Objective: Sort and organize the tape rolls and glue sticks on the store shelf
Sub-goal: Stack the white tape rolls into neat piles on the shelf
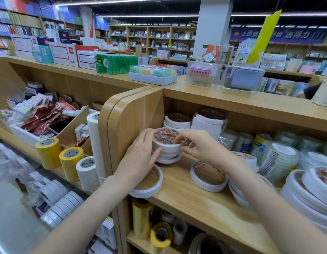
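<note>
1. A short stack of white tape rolls (pixel 166 147) stands on the wooden shelf (pixel 195 197), close to its rounded side panel (pixel 129 114), a little to 11 o'clock of the middle of the view
2. The left hand (pixel 140 153) comes in from 7 o'clock and cups the stack's left side; its fingers lie close together and curve round the rolls, thumb up near the top rim
3. The right hand (pixel 199 145) comes in from 5 o'clock; its fingertips are bunched together and pinch the right rim of the top roll, whose core carries red and orange print
4. At 6 o'clock of the stack a single flat roll (pixel 150 182) lies at the shelf edge, partly under the left wrist
5. At 4 o'clock another flat roll (pixel 208 176) lies apart from it
6. At 12 to 1 o'clock, taller white stacks (pixel 206 123) stand at the back of the shelf
7. At 9 o'clock, on the neighbouring shelf, stand two yellow rolls (pixel 49 153) and a white one (pixel 87 173)
</note>
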Motion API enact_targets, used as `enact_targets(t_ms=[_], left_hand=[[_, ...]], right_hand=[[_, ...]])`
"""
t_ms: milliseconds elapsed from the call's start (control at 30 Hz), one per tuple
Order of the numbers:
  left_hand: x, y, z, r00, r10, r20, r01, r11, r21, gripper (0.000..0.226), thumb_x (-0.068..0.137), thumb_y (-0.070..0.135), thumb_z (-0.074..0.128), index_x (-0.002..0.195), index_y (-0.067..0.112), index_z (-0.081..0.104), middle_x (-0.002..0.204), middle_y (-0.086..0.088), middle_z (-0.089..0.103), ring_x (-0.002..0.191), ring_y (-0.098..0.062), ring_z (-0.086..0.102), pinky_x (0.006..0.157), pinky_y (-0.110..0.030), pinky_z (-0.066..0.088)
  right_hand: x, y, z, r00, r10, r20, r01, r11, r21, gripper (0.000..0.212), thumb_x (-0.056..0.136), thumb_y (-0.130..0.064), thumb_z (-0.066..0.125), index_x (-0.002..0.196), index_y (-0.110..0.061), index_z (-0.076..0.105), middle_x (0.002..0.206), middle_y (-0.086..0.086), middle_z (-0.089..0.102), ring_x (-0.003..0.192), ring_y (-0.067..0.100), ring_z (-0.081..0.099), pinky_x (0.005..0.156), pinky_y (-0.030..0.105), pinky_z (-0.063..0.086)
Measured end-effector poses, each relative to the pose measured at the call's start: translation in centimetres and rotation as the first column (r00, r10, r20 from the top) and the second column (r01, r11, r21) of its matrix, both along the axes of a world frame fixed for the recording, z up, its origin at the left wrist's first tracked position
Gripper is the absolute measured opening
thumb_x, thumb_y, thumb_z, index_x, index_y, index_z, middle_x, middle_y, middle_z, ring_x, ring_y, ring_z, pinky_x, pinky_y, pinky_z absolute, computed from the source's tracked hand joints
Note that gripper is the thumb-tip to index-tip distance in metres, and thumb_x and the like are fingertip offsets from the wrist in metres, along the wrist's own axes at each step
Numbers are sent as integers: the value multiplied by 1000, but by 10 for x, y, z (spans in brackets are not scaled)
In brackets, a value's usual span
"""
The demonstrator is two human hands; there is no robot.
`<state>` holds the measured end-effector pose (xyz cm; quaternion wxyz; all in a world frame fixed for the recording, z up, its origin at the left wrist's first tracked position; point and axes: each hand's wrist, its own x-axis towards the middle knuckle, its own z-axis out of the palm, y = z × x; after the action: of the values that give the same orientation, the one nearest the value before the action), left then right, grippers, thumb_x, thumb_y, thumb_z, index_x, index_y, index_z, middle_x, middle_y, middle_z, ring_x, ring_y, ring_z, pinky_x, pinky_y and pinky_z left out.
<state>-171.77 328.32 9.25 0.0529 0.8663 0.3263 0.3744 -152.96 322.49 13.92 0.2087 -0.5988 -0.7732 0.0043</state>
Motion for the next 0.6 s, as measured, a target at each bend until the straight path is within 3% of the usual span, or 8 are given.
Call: enact_targets(t_ms=[100, 200, 300, 433, 500, 600], left_hand=[[-10, -4, -6, 999, -27, -18, 27, 1000, -6, 44, 90, 18, 57, 131, 9, 43, 131, -2, 47, 115, -12, 49, 90, -14, 35], [-16, -4, -15, 991, -58, -118, 60, 998, 14, 39, 92, 30, 45, 121, 8, 57, 125, -7, 58, 117, -20, 54, 97, -27, 42], [-15, -2, -18, 984, -64, -167, 72, 997, 38, 44, 91, 34, 40, 116, 7, 63, 122, -6, 62, 119, -22, 54, 100, -29, 33], [-15, -1, -17, 988, -79, -132, 79, 997, -9, 38, 97, 25, 48, 132, 11, 51, 141, 0, 45, 136, -13, 32, 105, -14, 14], [-16, -1, -18, 990, -76, -117, 74, 997, -21, 39, 97, 24, 48, 134, 12, 48, 144, 0, 40, 136, -12, 31, 105, -12, 13], [-15, -1, -21, 993, -57, -103, 52, 997, -48, 43, 97, 24, 46, 138, 13, 43, 147, 3, 36, 136, -9, 30, 107, -14, 16]], right_hand=[[2, 3, -1, 997, -52, -50, 60, 983, 171, 15, 83, -5, 64, 98, -5, 64, 93, 5, 62, 81, 12, 54, 76, 25, 46], [3, 12, 9, 985, -96, -146, 139, 938, 317, 14, 83, -5, 64, 97, -5, 60, 92, 5, 59, 82, 15, 55, 76, 26, 47], [-5, 32, 12, 986, -161, -50, 169, 931, 325, 16, 84, -6, 62, 98, -7, 54, 93, 4, 58, 82, 17, 55, 75, 30, 47], [-2, 53, -2, 945, -326, 21, 298, 889, 348, 13, 86, 2, 52, 93, -8, 49, 88, 10, 55, 80, 28, 55, 68, 42, 48], [3, 58, -5, 930, -368, 1, 346, 873, 344, 15, 85, 7, 49, 93, -5, 52, 95, 13, 54, 83, 31, 55, 70, 42, 47], [4, 54, -8, 935, -346, -77, 350, 868, 351, 18, 91, 1, 47, 105, 2, 59, 125, 18, 48, 101, 33, 55, 83, 37, 46]])
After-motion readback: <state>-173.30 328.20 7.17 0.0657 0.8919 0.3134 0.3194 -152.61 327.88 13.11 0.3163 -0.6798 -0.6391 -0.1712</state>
